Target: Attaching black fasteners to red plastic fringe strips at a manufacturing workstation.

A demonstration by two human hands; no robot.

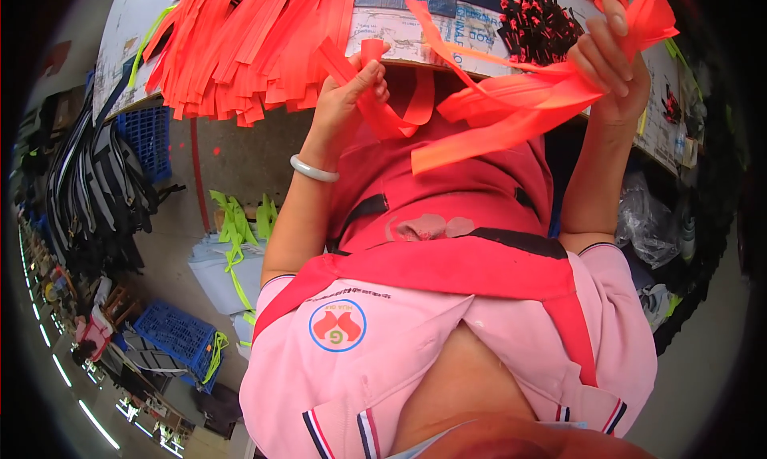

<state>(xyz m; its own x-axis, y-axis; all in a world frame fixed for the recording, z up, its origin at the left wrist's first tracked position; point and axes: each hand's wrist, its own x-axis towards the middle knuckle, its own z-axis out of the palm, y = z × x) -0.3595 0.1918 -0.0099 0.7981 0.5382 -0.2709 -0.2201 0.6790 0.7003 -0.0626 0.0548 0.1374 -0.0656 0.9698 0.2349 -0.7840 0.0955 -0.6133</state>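
In front of the surface (409, 43), an orange strip (382, 122) is pinched by the left hand (351, 85) and a bunch of strips (511, 105) is gripped in the curled right hand (607, 66); ideally, lengths are kept untwisted.

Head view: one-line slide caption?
Left hand pinches orange strip; right hand grips a loose bunch of strips; a thick pile overhangs the table's near edge.
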